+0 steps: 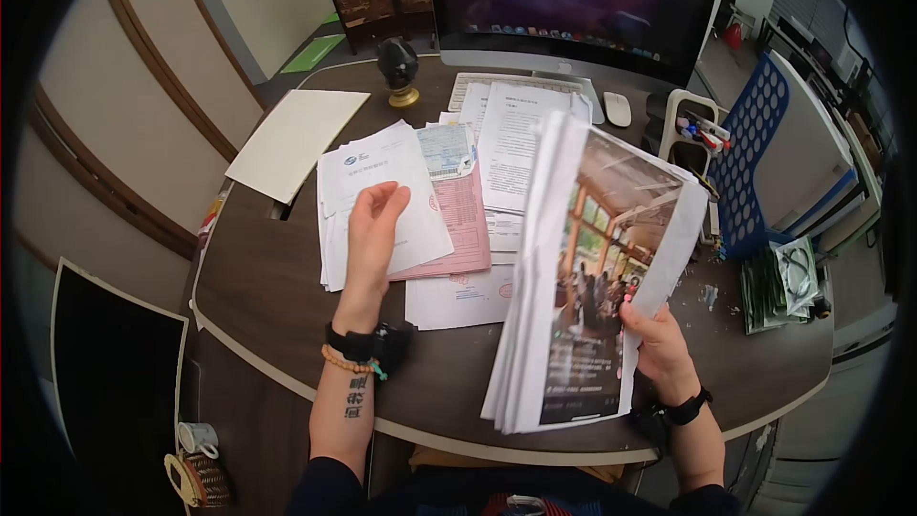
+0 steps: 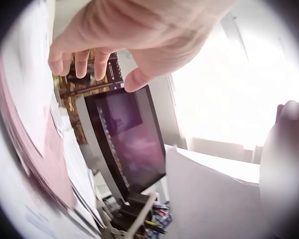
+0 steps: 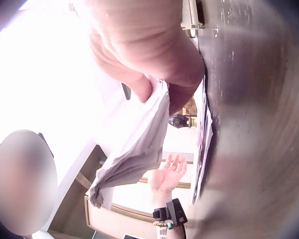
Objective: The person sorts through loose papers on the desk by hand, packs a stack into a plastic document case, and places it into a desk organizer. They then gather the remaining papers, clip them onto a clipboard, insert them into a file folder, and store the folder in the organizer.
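Note:
My right hand (image 1: 661, 349) grips a thick sheaf of papers (image 1: 597, 277) by its right edge, thumb on the front sheet. That sheet carries a colour photo of people in a wooden-framed room. In the right wrist view the sheaf (image 3: 134, 144) is seen edge-on, pinched between thumb and fingers. My left hand (image 1: 374, 225) is raised over a white document (image 1: 392, 172) with a blue logo, its fingers loosely bent and nothing between them. Beneath that document lies a pink form (image 1: 468, 229). The left wrist view shows the left hand (image 2: 139, 35) with fingers apart, beside the papers.
Printed sheets (image 1: 521, 143) lie before the keyboard (image 1: 468, 91), and a mouse (image 1: 617, 109) sits right of it. A monitor (image 1: 573, 10) stands behind. At right are a pen holder (image 1: 683, 134) and a blue file rack (image 1: 755, 153). A white folder (image 1: 296, 139) and a dark figurine (image 1: 397, 67) stand left.

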Available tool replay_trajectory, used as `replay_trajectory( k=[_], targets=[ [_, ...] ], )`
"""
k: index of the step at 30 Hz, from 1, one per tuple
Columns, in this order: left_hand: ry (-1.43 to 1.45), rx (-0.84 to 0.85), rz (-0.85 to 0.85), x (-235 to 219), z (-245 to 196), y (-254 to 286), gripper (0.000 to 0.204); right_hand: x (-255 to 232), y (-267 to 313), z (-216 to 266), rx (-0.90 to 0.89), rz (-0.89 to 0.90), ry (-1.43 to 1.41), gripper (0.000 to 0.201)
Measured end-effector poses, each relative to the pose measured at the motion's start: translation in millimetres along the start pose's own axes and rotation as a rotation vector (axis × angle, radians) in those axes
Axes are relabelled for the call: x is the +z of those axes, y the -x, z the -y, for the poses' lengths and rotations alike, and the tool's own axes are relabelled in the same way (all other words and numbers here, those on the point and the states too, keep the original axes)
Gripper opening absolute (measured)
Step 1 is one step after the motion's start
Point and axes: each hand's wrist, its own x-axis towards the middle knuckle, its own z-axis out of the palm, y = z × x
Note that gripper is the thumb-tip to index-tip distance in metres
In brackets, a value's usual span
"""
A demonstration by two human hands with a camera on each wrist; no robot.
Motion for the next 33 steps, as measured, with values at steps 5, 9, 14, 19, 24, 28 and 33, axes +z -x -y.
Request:
replay_trajectory(
  k=[5,9,14,19,24,28,33],
  targets=[
    [-1.034,-0.007,-0.301,-48.2,22.7,-30.8,0.082,8.0,4.1,9.3,-0.031,0.050,0.000,0.023],
    [-1.152,-0.203,-0.112,-59.2,19.8,-36.1,0.099,6.5,4.5,8.9,-0.022,0.043,-0.015,0.027],
    [-1.160,-0.175,-0.186,-67.9,25.8,-52.5,0.095,6.6,5.3,8.9,-0.040,0.072,-0.015,0.030],
    [-0.891,-0.270,-0.129,-95.7,31.5,-77.6,0.076,9.3,7.1,12.1,-0.066,0.086,0.004,0.042],
    [-1.051,0.243,-0.403,-94.8,41.2,-71.1,0.042,8.5,6.6,10.2,-0.052,0.081,-0.016,0.044],
    [-1.051,0.211,-0.437,-88.4,32.5,-61.4,0.029,10.2,7.3,12.4,-0.060,0.106,-0.009,0.043],
    [-1.110,0.495,-0.487,-85.6,28.2,-55.1,0.019,6.2,7.2,12.5,-0.063,0.134,0.009,0.037]
  ],
)
